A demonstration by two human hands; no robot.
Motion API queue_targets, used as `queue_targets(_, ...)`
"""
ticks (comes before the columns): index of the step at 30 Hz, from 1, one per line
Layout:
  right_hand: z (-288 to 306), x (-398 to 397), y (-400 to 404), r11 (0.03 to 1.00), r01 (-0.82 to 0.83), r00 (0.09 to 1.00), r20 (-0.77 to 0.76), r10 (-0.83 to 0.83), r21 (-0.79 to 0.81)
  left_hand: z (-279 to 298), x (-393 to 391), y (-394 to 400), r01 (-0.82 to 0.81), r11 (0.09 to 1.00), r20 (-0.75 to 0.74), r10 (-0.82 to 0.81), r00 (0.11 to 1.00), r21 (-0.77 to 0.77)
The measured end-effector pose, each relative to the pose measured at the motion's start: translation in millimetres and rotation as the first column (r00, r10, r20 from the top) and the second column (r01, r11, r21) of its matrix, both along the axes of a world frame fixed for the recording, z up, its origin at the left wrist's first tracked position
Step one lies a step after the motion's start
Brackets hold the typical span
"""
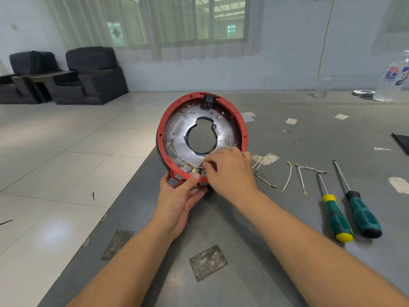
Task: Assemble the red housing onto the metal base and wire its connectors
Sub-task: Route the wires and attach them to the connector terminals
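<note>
— While my right hand (230, 169) curls over the near rim, how does the grip read on your side?

— Thumb and forefinger pinched together on a white wire (200, 163), right at the brass connectors (194, 170) on the inner wall of the red housing (240, 120). Wrist bent down, forearm coming in from lower right.

— And my left hand (181, 196)?

— Palm up under the near edge, thumb pressed on the red rim, fingers wrapped beneath. It grips the housing and holds it tilted up off the grey table (276, 229), open face toward the camera.

— Where does the metal base (221, 131) sit?

— Inside the red ring, already seated, with its large centre hole edged in black. A black socket block (208, 99) sits at the far rim.

— Outward from there?

— Loose white leads (287, 178) with brass ends lie on the table just right of the housing. Beyond them, two green-handled screwdrivers (352, 209) side by side, one with yellow trim, one black.

— Any writing?

— A clear bottle (391, 83) at far right carries a blue, red and white label; its print is too small to read. No other lettering I can make out.
</note>
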State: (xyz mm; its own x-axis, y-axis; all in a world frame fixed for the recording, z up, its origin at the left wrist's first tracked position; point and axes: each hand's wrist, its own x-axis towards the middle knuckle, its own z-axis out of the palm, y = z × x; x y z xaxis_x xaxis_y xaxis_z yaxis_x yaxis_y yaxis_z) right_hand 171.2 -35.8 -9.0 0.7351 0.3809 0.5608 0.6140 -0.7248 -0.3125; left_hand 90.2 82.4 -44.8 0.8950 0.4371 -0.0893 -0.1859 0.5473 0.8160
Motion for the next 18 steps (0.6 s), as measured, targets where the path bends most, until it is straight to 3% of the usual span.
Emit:
queue_targets(12, 10, 2, 9, 0.972, -0.197, 0.978, -0.096, 0.185, -0.129, 1, 0, -2, -0.020, 0.999, -0.001, 0.020, 1.000, 0.039)
queue_targets(18, 12, 1, 6, 0.962, -0.220, 0.973, -0.105, 0.205, -0.162, 1, 1, -1, -0.023, 0.999, 0.002, 0.023, 1.000, 0.024)
